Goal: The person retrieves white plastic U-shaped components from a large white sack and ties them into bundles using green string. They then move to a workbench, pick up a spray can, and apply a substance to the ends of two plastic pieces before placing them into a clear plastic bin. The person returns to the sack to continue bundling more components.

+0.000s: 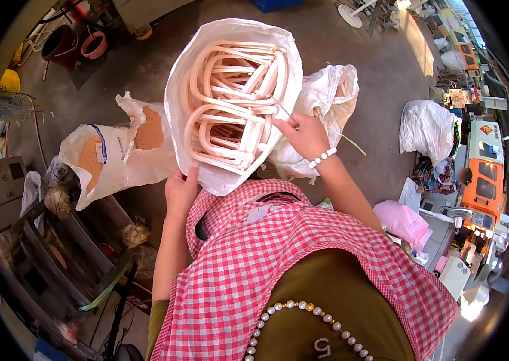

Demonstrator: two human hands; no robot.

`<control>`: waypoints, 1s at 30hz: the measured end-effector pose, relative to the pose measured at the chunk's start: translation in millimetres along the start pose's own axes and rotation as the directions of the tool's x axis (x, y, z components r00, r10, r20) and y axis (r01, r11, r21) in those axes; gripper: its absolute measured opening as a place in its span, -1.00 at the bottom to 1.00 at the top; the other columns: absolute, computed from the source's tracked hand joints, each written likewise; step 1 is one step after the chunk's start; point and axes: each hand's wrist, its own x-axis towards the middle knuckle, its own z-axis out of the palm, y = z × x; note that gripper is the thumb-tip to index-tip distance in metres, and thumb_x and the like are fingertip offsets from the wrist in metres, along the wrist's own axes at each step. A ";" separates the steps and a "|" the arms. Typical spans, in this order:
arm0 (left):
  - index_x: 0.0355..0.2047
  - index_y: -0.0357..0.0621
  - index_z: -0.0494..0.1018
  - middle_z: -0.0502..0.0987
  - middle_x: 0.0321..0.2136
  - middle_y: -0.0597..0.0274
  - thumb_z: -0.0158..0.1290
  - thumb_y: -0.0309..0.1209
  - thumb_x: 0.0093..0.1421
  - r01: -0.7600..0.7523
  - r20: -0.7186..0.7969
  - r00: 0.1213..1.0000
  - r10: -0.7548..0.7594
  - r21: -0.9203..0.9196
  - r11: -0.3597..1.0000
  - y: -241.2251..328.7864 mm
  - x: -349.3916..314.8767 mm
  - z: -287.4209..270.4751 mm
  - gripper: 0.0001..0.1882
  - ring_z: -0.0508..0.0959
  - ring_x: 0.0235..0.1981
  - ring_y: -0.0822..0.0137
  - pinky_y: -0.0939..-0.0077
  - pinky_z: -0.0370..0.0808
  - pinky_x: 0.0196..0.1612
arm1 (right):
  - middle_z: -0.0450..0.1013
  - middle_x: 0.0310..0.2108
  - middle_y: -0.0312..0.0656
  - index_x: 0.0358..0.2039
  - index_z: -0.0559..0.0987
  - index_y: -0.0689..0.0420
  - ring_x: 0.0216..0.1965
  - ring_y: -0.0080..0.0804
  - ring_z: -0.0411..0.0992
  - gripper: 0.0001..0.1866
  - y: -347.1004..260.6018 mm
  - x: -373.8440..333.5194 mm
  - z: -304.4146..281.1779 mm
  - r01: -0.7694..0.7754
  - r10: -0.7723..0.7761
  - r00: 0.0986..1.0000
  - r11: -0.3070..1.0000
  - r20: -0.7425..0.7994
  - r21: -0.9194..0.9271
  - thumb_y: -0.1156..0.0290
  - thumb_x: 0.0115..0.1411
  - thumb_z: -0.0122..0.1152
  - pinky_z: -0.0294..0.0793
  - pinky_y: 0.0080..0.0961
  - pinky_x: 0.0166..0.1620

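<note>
A large white woven sack (173, 90) stands upright before me, its mouth wide. Pale pink, rounded plastic frames (230, 108) are stacked inside almost to the rim. With its fingers closed, my left hand (180, 191) grips the sack's near left edge. At the right rim, my right hand (306, 138) pinches a thin metal tool (283, 111) whose tip points in over the frames. The tool's exact kind is too small to make out.
Left of the sack, open paper bags (116, 157) hold tan granules. Another white sack (335, 90) stands close on the right. A dark metal rack (62, 246) is at lower left, buckets (94, 45) farther back. An orange and white machine (484, 174) lines the right side.
</note>
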 end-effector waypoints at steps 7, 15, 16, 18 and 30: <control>-0.53 -0.39 0.51 0.54 -0.58 -0.05 -0.02 -0.03 0.18 0.010 0.237 0.969 -0.075 0.267 0.964 0.9 3.0 2.8 -0.46 0.55 -0.61 0.23 0.37 0.45 -0.45 | 0.47 -0.55 0.09 -0.53 0.53 0.28 -0.43 -0.06 0.48 -0.39 29.6 -3.2 59.6 -0.145 0.144 0.989 0.988 0.023 0.054 -0.16 -0.06 0.21 0.43 -0.30 -0.31; -0.62 -0.10 0.28 0.25 -0.77 0.42 -0.07 -0.19 0.24 0.043 0.237 0.971 0.038 -0.328 0.944 80.0 17.2 -0.6 -0.65 0.20 -0.76 0.58 0.61 0.10 -0.68 | 0.45 -0.71 -0.06 -0.55 0.52 0.33 -0.63 -0.33 0.48 -0.57 34.6 37.4 28.4 -0.021 0.074 0.994 0.860 -0.083 0.509 0.14 0.14 0.05 0.43 -0.42 -0.47; -0.62 -0.09 0.28 0.25 -0.76 0.43 -0.08 -0.19 0.25 0.010 0.240 0.969 0.064 -0.295 0.955 85.5 8.9 -9.1 -0.65 0.20 -0.75 0.58 0.61 0.10 -0.67 | 0.44 -0.71 -0.09 -0.57 0.51 0.32 -0.65 -0.39 0.46 -0.59 32.6 37.0 10.0 -0.009 0.084 0.988 0.873 -0.132 0.488 0.19 0.17 0.03 0.41 -0.46 -0.49; -0.63 -0.10 0.29 0.27 -0.74 0.45 -0.09 -0.15 0.27 -0.037 0.267 0.960 0.089 -0.194 0.980 89.5 -4.1 -19.4 -0.61 0.21 -0.71 0.58 0.62 0.13 -0.63 | 0.44 -0.70 -0.14 -0.58 0.51 0.31 -0.66 -0.44 0.43 -0.60 32.9 33.0 -0.2 0.030 0.076 0.985 0.810 -0.155 0.586 0.19 0.16 0.05 0.39 -0.48 -0.50; -0.59 -0.33 0.43 0.47 -0.67 0.07 -0.13 -0.01 0.26 -0.084 0.330 0.943 -0.029 0.324 0.942 71.0 14.2 -7.9 -0.43 0.48 -0.62 0.20 0.29 0.39 -0.44 | 0.11 -0.75 -0.51 -0.44 0.42 0.13 -0.79 -0.75 -0.03 -0.86 55.3 13.1 29.3 -0.280 0.195 0.957 0.439 0.214 0.854 0.34 0.15 0.04 -0.12 -0.70 -0.72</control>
